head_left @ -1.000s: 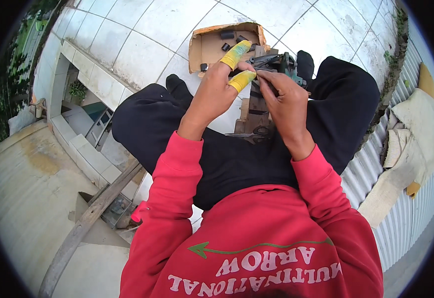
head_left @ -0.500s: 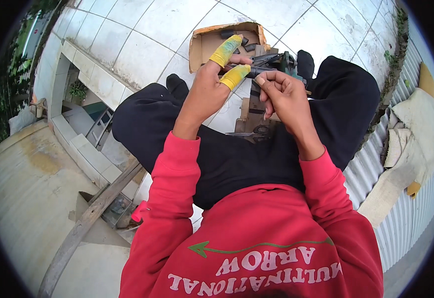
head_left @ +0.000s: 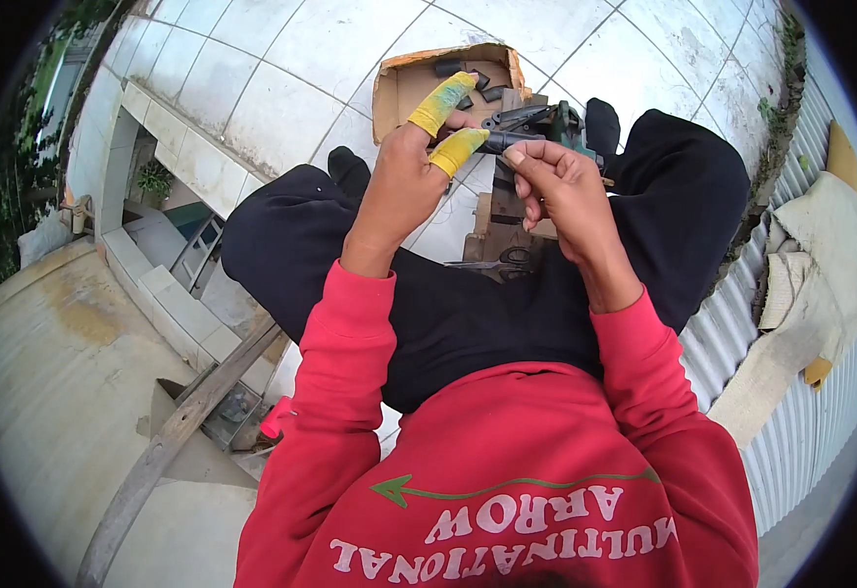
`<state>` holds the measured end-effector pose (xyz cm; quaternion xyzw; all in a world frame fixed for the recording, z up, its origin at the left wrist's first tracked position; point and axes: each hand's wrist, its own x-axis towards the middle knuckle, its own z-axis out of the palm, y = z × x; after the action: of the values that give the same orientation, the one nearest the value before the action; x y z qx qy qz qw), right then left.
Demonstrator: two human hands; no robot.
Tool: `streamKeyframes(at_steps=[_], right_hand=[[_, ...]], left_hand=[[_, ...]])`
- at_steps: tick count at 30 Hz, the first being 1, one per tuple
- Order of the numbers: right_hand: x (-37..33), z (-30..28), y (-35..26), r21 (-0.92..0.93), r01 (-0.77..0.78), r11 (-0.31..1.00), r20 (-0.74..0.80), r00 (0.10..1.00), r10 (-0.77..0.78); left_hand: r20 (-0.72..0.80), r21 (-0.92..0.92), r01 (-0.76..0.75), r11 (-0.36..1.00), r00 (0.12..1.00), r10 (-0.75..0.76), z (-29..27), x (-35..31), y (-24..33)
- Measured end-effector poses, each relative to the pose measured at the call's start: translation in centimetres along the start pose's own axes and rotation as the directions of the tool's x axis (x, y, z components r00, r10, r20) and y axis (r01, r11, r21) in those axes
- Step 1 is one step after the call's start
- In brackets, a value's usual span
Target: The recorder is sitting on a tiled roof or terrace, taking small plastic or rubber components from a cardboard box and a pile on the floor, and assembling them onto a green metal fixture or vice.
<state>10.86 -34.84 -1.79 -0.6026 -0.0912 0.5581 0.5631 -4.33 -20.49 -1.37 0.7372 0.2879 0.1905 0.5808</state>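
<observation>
My left hand (head_left: pixel 401 181) has yellow wraps on its thumb and index finger. Those fingers are closed on one end of a short black cylinder (head_left: pixel 497 143). Beside its other end, my right hand (head_left: pixel 568 188) is closed in a pinch, thumb against index finger. Whether the right fingertips grip the cylinder itself or something thin on it is too small to tell. Just beyond the hands sits an open cardboard box (head_left: pixel 389 103) with several black cylindrical pieces (head_left: pixel 493 94) inside. A pair of scissors (head_left: pixel 515 259) lies close to my lap, below the right hand.
Pliers-like dark tools (head_left: pixel 522 118) and a green metal tool (head_left: pixel 572 127) lie beyond my right hand, beside a wooden block (head_left: pixel 503 235). My crossed legs (head_left: pixel 683 186) flank the work. White floor tiles (head_left: pixel 291 59) spread ahead; corrugated sheeting (head_left: pixel 781 470) runs along the right.
My left thumb and index finger have drawn back slightly to the left, and more of the black cylinder shows between the hands. The right hand has barely moved.
</observation>
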Motion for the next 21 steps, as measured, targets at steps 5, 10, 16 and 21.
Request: streamKeyframes(at_steps=[5,10,16,21], right_hand=[[0.0,0.1,-0.2,0.030,-0.021,0.999,0.001,1.000,0.021],[0.0,0.1,-0.2,0.043,-0.027,0.999,-0.001,1.000,0.027],[0.0,0.2,0.5,0.030,0.028,0.999,-0.029,0.999,-0.027],[-0.5,0.3,2.1,-0.083,0.063,0.995,-0.069,0.995,-0.069]], left_hand=[[0.008,-0.093,-0.067,0.993,0.998,0.068,0.3,0.2,0.3],[0.108,-0.051,0.043,0.998,0.993,-0.037,0.4,0.0,-0.3],[-0.009,0.074,-0.042,0.996,0.999,0.043,1.5,0.0,-1.4],[-0.100,0.192,-0.127,0.973,0.984,0.149,2.0,1.1,-2.4]])
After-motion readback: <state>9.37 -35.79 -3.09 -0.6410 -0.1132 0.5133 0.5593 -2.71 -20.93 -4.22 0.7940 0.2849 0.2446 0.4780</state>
